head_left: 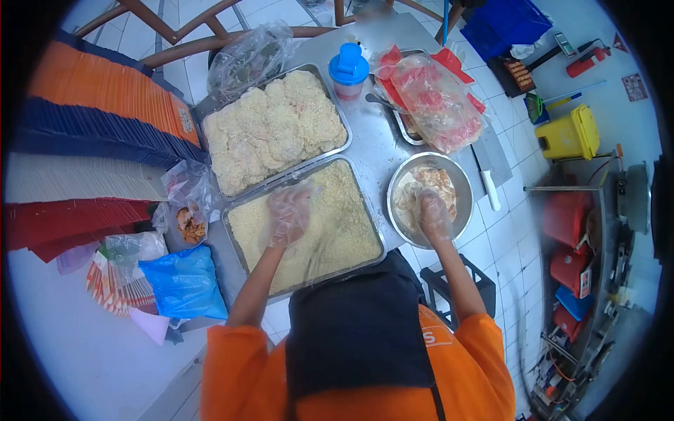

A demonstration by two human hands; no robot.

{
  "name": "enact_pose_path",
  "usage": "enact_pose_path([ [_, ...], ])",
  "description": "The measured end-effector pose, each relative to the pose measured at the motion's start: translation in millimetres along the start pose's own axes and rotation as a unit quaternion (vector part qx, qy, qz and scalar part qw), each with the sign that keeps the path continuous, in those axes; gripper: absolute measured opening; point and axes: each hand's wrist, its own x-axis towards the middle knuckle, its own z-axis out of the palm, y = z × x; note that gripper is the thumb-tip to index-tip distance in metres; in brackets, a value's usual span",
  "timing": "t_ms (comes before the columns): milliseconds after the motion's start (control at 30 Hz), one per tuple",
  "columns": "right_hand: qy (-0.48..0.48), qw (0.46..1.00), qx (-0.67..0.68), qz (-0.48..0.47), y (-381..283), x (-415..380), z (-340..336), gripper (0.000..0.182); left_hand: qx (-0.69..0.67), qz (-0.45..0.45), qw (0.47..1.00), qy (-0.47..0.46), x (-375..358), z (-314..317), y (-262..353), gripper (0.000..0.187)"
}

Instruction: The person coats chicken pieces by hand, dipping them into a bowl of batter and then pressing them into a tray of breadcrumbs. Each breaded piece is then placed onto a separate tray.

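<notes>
My left hand (290,214), in a loose clear plastic glove, lies over pale breadcrumbs (337,203) in the nearer metal tray (379,242). Its fingers look stretched out, though the glove blurs them. On the right, my gloved right hand (433,216) reaches into a round steel bowl (396,223) of wet, batter-coated meat (442,181). The fingers there are drawn together against the meat, and their tips are hidden. Behind the crumb tray, a second metal tray (342,144) holds several flat breaded pieces (274,126), laid close together.
A blue-lidded shaker (349,67) stands behind the trays. Red-and-clear plastic bags (439,105) cover another tray. A white-handled knife (489,186) lies right of the bowl. Stacked folded boxes (116,91) and a blue bag (184,281) line the left.
</notes>
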Motion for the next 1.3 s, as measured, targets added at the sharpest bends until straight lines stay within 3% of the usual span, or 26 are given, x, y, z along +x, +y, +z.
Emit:
enact_pose_path([
  [33, -0.015, 0.998, -0.052, -0.022, 8.0, 2.5, 0.3, 0.036, 0.0, 0.001, 1.0, 0.006, -4.2, -10.4, 4.8, 0.051],
  [100, -0.029, 0.992, -0.11, -0.051, 16.7, 11.3, -3.4, 0.043, 0.132, -0.225, 0.965, -0.012, -23.5, -28.0, 16.6, 0.039],
  [133, -0.082, 0.993, -0.075, 0.031, 14.5, 18.7, -10.3, 0.041, 0.128, -0.23, 0.965, -0.005, -36.6, -18.0, 7.6, 0.039],
  [167, -0.134, 0.984, -0.04, 0.113, 11.0, 27.3, -17.6, 0.038, 0.048, -0.291, 0.951, 0.091, -51.6, 2.1, -10.2, 0.039],
  [200, -0.134, 0.984, -0.042, 0.108, 5.2, 37.0, -28.8, 0.038, -0.031, -0.344, 0.92, 0.183, -58.7, 12.8, -20.4, 0.04],
  [233, -0.184, 0.973, -0.034, 0.133, -2.3, 49.3, -42.1, 0.039, -0.032, -0.344, 0.919, 0.187, -50.9, 5.0, -12.8, 0.04],
  [300, -0.236, 0.958, -0.032, 0.16, 0.7, 58.1, -49.9, 0.04, 0.186, -0.37, 0.907, 0.081, -38.7, -8.0, 8.5, 0.04],
  [400, -0.23, 0.954, 0.12, 0.148, 37.9, 48.0, -44.5, 0.043, 0.183, -0.368, 0.912, -0.021, -31.0, -19.0, 12.7, 0.042],
  [467, -0.134, 0.89, 0.333, 0.281, 53.2, 34.9, -37.8, 0.044, 0.214, -0.358, 0.909, -0.013, -26.7, -25.7, 21.6, 0.042],
  [500, -0.137, 0.889, 0.332, 0.283, 51.9, 33.4, -38.3, 0.044, 0.246, -0.346, 0.905, -0.003, -26.0, -27.4, 25.0, 0.043],
  [567, -0.186, 0.772, 0.513, 0.326, 51.8, 33.9, -41.7, 0.046, 0.243, -0.311, 0.919, 0.009, -24.9, -29.5, 25.9, 0.042],
  [600, -0.188, 0.771, 0.513, 0.328, 47.9, 35.2, -44.7, 0.046, 0.24, -0.272, 0.932, 0.023, -25.3, -29.6, 25.8, 0.042],
  [667, -0.157, 0.648, 0.646, 0.372, 38.4, 34.8, -50.5, 0.046, 0.234, -0.265, 0.935, 0.017, -24.2, -28.8, 24.4, 0.041],
  [700, -0.158, 0.646, 0.647, 0.374, 20.4, 34.7, -63.0, 0.046, 0.228, -0.257, 0.939, 0.013, -25.3, -29.1, 24.0, 0.04],
  [767, -0.128, 0.706, 0.695, 0.051, -20.8, 33.0, -88.0, 0.045, 0.205, -0.247, 0.947, -0.001, -24.8, -31.3, 17.8, 0.039],
  [800, -0.112, 0.914, 0.384, 0.069, -17.5, 29.2, -88.6, 0.046, 0.18, -0.237, 0.955, -0.011, -24.3, -32.2, 14.0, 0.038],
  [833, -0.113, 0.911, 0.39, 0.067, -14.7, 26.0, -85.9, 0.046, 0.187, -0.238, 0.953, -0.012, -26.4, -31.6, 11.1, 0.038],
  [867, -0.117, 0.761, 0.588, 0.249, -11.8, 23.9, -81.2, 0.047, 0.188, -0.217, 0.958, 0.014, -28.3, -29.7, 9.3, 0.038],
  [900, -0.111, 0.539, 0.729, 0.407, -7.3, 23.2, -76.6, 0.048, 0.189, -0.194, 0.962, 0.042, -28.4, -29.5, 8.6, 0.038],
  [933, -0.15, 0.641, 0.673, 0.337, -1.3, 22.9, -73.9, 0.048, 0.196, -0.191, 0.961, 0.043, -27.1, -31.6, 10.3, 0.038],
  [967, -0.148, 0.638, 0.678, 0.333, 3.4, 18.0, -73.7, 0.048, 0.16, -0.204, 0.965, 0.03, -24.9, -32.4, 13.4, 0.041],
  [1033, -0.175, 0.731, 0.603, 0.268, 6.0, 12.4, -78.5, 0.049, 0.123, -0.217, 0.968, 0.02, -26.0, -29.5, 17.9, 0.046],
  [1100, -0.161, 0.745, 0.591, 0.265, 5.3, 8.7, -80.4, 0.051, 0.103, -0.104, 0.989, -0.009, -30.2, -29.9, 24.7, 0.065],
  [1133, -0.146, 0.757, 0.579, 0.263, 4.6, 7.3, -80.6, 0.052, 0.106, -0.106, 0.989, -0.006, -27.2, -35.7, 24.9, 0.065],
  [1200, -0.141, 0.768, 0.566, 0.263, 13.6, 2.6, -70.9, 0.051, -0.013, -0.137, 0.939, -0.315, -14.2, -51.4, 20.0, 0.083],
  [1300, -0.122, 0.782, 0.553, 0.261, 11.0, 1.3, -64.1, 0.05, -0.064, -0.075, 0.939, -0.331, -27.5, -23.6, -18.2, 0.088],
])
